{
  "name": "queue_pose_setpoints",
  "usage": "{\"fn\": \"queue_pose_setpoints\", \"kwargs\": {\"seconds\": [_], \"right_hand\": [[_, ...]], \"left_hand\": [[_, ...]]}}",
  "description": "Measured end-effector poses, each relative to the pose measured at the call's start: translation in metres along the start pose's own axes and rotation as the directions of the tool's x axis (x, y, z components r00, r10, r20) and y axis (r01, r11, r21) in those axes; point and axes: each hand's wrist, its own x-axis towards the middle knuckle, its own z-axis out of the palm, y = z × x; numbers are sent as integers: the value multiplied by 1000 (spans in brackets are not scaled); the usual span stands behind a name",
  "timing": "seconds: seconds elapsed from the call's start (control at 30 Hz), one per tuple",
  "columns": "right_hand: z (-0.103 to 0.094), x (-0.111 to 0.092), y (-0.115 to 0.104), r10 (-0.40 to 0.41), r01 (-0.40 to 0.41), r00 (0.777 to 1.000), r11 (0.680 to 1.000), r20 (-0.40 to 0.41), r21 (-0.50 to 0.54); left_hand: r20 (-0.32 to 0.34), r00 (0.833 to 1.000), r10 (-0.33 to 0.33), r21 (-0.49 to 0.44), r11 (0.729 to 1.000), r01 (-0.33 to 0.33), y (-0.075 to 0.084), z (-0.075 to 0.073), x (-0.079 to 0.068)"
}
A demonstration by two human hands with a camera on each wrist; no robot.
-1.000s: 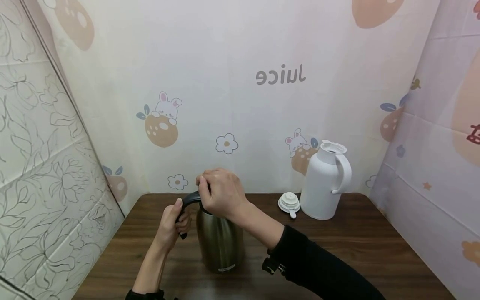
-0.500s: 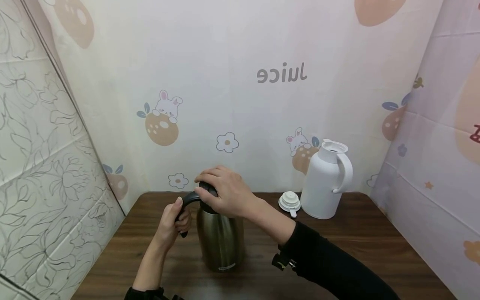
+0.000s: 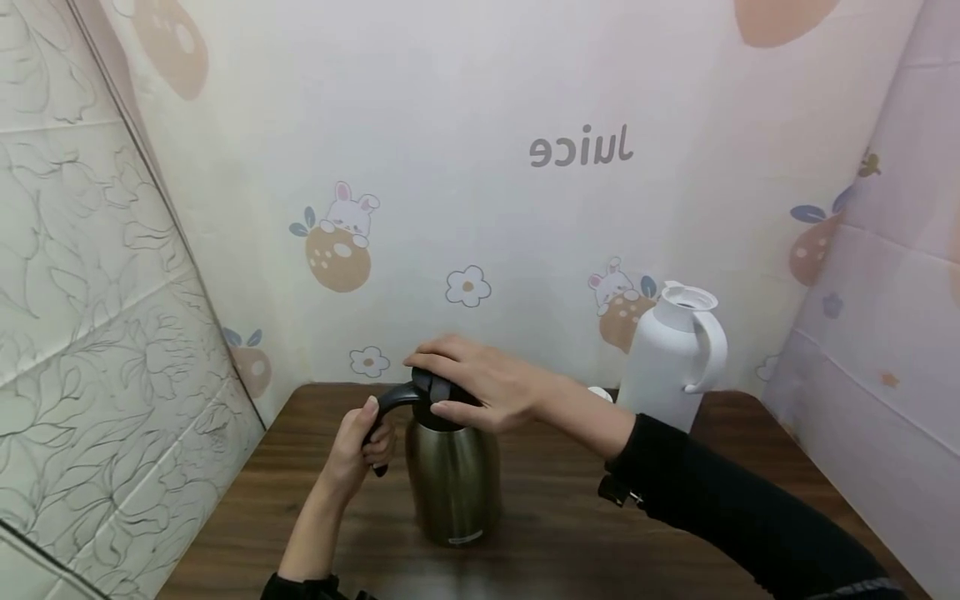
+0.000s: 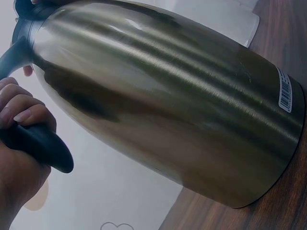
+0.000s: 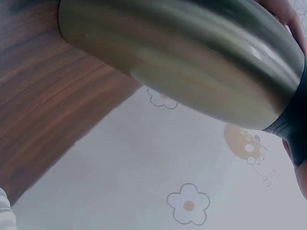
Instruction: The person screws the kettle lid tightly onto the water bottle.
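Nearest to me, my black right sleeve (image 3: 738, 508) is slanting over the wooden bench (image 3: 262, 500). My left grip (image 3: 354, 446) is curling round the black handle (image 3: 396, 397) of the metal flask (image 3: 453, 483), which is standing upright on the bench, a barcode label (image 4: 285, 91) showing near its base. My right grip (image 3: 487, 387) is holding the black lid (image 3: 435, 385) on top, fingers lying over it, thumb resting along the near side. Beyond my arm, a white cap (image 3: 600, 393) is partly showing beside a white jug (image 3: 667, 358). Farthest back, a printed cloth (image 3: 525, 250) is hanging.
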Motion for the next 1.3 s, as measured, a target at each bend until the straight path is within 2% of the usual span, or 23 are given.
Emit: {"fn": "queue_pose_setpoints", "kwargs": {"seconds": [0.23,0.4,0.7,0.97,1.3], "right_hand": [[-5,-6,0,-29,30,999,999,38,-24],[-7,-8,-4,-18,19,999,1000,38,-25],[-13,-7,-20,129,-126,987,991,94,-38],[-8,-1,-31,197,-191,980,976,43,-108],[1,9,-47,363,-354,932,915,14,-191]], "left_hand": [[3,1000,19,-22,1000,-19,-3,4,1],[-9,999,47,5,999,-47,-3,8,1],[-56,996,70,96,993,-64,-1,13,0],[-99,992,82,144,987,-67,-1,15,-1],[-106,988,114,146,984,-98,0,13,-1]]}}
